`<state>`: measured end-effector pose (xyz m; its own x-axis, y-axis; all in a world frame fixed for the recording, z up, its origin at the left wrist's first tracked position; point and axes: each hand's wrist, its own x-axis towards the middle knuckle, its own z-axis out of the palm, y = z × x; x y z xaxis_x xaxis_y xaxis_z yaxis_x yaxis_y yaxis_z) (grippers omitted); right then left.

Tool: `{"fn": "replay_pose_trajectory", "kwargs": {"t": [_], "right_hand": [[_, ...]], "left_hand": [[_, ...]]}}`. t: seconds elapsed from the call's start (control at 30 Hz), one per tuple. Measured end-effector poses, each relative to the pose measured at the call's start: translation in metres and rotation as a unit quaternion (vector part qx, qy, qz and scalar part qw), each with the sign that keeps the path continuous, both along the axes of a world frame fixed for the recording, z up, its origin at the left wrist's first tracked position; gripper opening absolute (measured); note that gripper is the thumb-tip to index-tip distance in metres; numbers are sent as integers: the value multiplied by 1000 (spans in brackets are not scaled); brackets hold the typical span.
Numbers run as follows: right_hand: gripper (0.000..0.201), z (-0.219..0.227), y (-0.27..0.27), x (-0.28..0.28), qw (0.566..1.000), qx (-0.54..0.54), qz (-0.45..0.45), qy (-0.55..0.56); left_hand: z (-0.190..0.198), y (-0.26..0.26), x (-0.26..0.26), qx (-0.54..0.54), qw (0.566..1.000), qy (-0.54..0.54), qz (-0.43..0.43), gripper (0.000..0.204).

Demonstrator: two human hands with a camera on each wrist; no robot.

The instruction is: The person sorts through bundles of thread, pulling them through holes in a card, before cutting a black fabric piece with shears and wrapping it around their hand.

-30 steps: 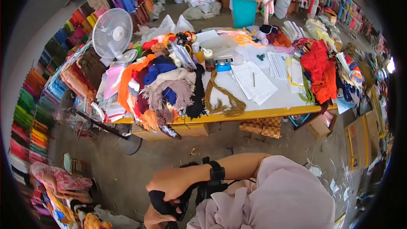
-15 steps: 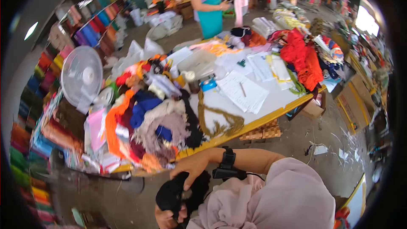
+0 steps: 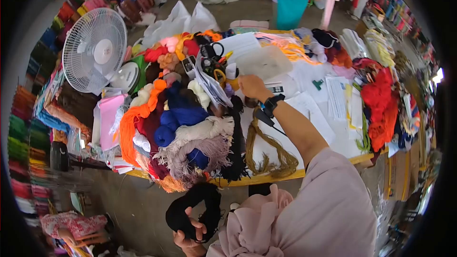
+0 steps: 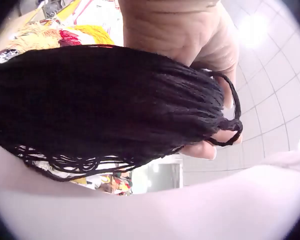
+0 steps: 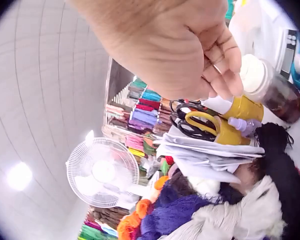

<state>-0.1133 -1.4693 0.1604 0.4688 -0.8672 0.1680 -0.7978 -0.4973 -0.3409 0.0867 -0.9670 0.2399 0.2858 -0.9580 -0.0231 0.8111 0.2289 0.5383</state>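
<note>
My left hand (image 3: 188,238) grips a looped skein of black yarn (image 3: 178,213) in front of the body, below the table edge. In the left wrist view the black skein (image 4: 105,100) stretches across the picture, with a small twisted tie (image 4: 232,125) at its end by the fingers. My right hand (image 3: 252,87) is stretched out over the table, with nothing visible in its grasp. Its fingers (image 5: 225,65) are loosely bent close to a dark jar (image 5: 282,97) with a white lid. Scissors with yellow handles (image 5: 202,122) stand just below that hand in the right wrist view.
Piled skeins (image 3: 200,133) cover the table's left side, with a fan (image 3: 95,50) behind. An olive-brown skein (image 3: 287,163) lies near the front edge, beside papers (image 3: 309,114). Red yarn (image 3: 381,100) is heaped at right. A person in a teal apron (image 3: 291,2) stands beyond.
My right hand has let go of the black skein and reached forward over the table. The left hand still holds the skein. The head view has shifted.
</note>
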Motion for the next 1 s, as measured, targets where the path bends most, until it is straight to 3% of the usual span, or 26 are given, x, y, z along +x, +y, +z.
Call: {"fn": "replay_pose_trajectory", "kwargs": {"t": [0.07,0.17,0.3,0.33,0.4,0.47,0.5,0.57,0.67,0.7,0.77,0.8,0.93,1.0], "right_hand": [[10,-6,-19,17,997,-56,24,46],[11,-11,-35,47,960,-185,181,107],[19,-4,-61,81,884,-303,356,14],[19,-2,-69,91,842,-411,332,105],[21,-11,-76,107,773,-465,346,258],[26,-17,-79,126,675,-500,333,428],[28,-46,-93,133,681,-486,365,409],[28,-41,-93,132,709,-443,379,396],[27,-32,-95,133,699,-486,394,347],[27,-26,-92,135,692,-461,406,379],[26,3,-79,134,675,-403,426,447],[24,4,-78,132,677,-451,396,425],[18,47,-79,131,726,-419,338,428],[11,94,-82,112,755,-424,336,370]], "left_hand": [[2,-13,-6,22,999,-7,27,84],[3,-27,-13,38,997,-14,58,83],[3,-42,-16,67,994,-14,87,83],[4,-45,-16,73,993,-16,88,83],[4,-52,-17,83,993,-17,88,83],[1,-58,-20,86,992,-12,91,82],[0,-60,-21,87,992,-11,93,82],[-2,-61,-21,97,991,-14,96,80],[-1,-57,-22,109,988,-17,103,79],[-1,-53,-22,116,988,-16,103,78],[-9,-43,-20,128,987,-18,99,78],[-15,-39,-19,131,987,-19,96,77],[-6,-50,-23,135,984,-27,114,76],[-5,-47,-19,133,984,-42,113,76]]}}
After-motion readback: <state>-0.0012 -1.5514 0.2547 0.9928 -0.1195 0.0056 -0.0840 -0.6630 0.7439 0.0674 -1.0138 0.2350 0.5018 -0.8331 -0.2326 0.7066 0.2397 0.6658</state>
